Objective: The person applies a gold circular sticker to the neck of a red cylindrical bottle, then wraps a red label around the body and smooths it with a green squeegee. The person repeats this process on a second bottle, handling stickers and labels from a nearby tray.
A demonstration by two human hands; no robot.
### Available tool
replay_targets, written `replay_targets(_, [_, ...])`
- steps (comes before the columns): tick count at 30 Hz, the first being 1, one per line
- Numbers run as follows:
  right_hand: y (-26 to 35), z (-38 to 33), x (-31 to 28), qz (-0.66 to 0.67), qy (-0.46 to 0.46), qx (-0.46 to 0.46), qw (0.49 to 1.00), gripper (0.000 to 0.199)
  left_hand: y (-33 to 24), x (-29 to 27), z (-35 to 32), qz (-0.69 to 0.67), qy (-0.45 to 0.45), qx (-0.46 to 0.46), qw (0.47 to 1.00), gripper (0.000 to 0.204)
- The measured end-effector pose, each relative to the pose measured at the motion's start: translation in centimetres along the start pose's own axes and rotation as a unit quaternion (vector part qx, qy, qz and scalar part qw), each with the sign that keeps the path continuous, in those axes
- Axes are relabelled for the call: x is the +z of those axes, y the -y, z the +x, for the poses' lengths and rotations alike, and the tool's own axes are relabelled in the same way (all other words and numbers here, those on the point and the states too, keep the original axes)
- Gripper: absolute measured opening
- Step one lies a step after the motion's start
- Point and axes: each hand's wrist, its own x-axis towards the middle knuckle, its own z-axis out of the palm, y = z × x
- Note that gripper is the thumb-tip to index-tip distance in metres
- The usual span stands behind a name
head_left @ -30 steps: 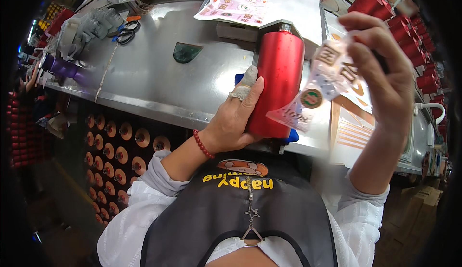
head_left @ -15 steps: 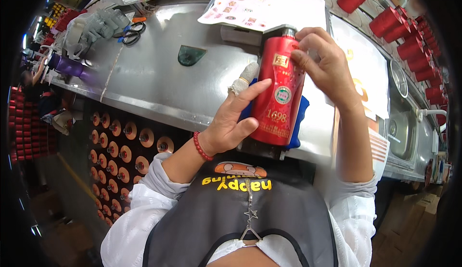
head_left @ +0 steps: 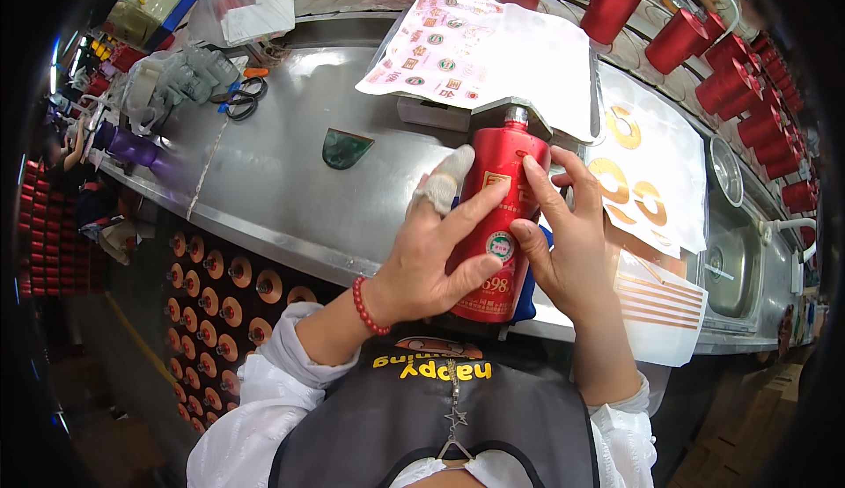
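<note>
A red bottle [head_left: 493,264] with a short clear neck lies tilted in front of me, its neck away from me, over a blue cloth [head_left: 525,299]. Gold square labels and a round green-and-white sticker [head_left: 500,246] are on its face. My left hand [head_left: 431,255] lies along the bottle's left side, fingers stretched, index fingertip on a gold label and thumb lower down. One of its fingers wears a grey-white wrap. From the right, my right hand [head_left: 568,233] touches the bottle with spread fingers, index fingertip beside the gold labels and thumb against the side.
A sticker sheet [head_left: 493,57] rests on a raised stand behind the bottle. Sheets with gold shapes [head_left: 656,198] lie right, before a sink [head_left: 735,281]. Left are a green D-shaped piece [head_left: 346,149] and scissors [head_left: 245,99]. Red bottles [head_left: 616,4] line the back.
My right hand has come down from beside the neck to the label area, its pinch opened. My left index finger has moved onto a gold label. The bottle sits lower in view.
</note>
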Motion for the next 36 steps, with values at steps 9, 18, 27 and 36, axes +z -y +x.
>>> replay_targets(9, [0.2,0.2,-0.4,-0.012,0.023,0.011,1.0,0.054,0.8,-0.2,2.3,0.059,0.02,0.01,0.998,0.066])
replay_targets(18, [-0.2,0.3,-0.2,-0.048,0.023,-0.017,0.998,0.054,1.0,-0.4,2.3,0.053,0.023,0.011,0.998,0.069])
replay_targets(27, [-0.4,0.1,-0.3,-0.024,0.04,0.004,0.999,0.057,1.8,-0.2,2.0,-0.012,0.018,-0.002,1.0,0.071])
replay_targets(36, [-1.6,-0.8,-0.4,0.068,0.056,0.016,0.996,0.059,1.9,-0.7,1.5,-0.103,0.012,0.007,0.995,0.06])
